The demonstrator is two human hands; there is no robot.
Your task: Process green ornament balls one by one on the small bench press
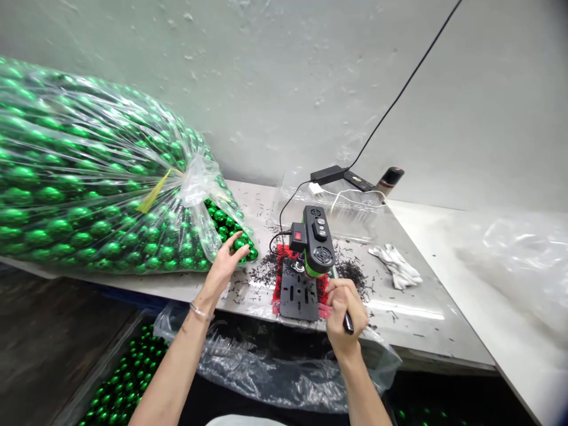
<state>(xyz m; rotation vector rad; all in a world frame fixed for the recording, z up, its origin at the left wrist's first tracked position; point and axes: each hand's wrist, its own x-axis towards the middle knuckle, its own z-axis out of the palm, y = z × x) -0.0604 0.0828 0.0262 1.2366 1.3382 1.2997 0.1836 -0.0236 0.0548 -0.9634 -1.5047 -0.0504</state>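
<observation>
My left hand (227, 260) reaches into the torn opening of a big clear plastic bag (195, 183) full of shiny green balls. Its thumb and forefinger are spread at a green ball (239, 243) by the bag's edge; a firm grip does not show. Closed in a fist, my right hand (346, 310) holds a black-handled tool (348, 323), whose thin shaft points up beside a small black-and-green machine (318, 239). That machine has a red switch and vents, and stands over a slotted black base plate (299, 296). The tool's far end is hidden.
Black bits (350, 278) and red material (277, 290) surround the base. Behind stand a clear plastic tray (355, 222), a power adapter (327, 174) and a dark-capped bottle (390, 179). White gloves (396, 266) lie right. Clear sheeting (275, 373) hangs below the table edge; more green balls (128, 378) sit lower left.
</observation>
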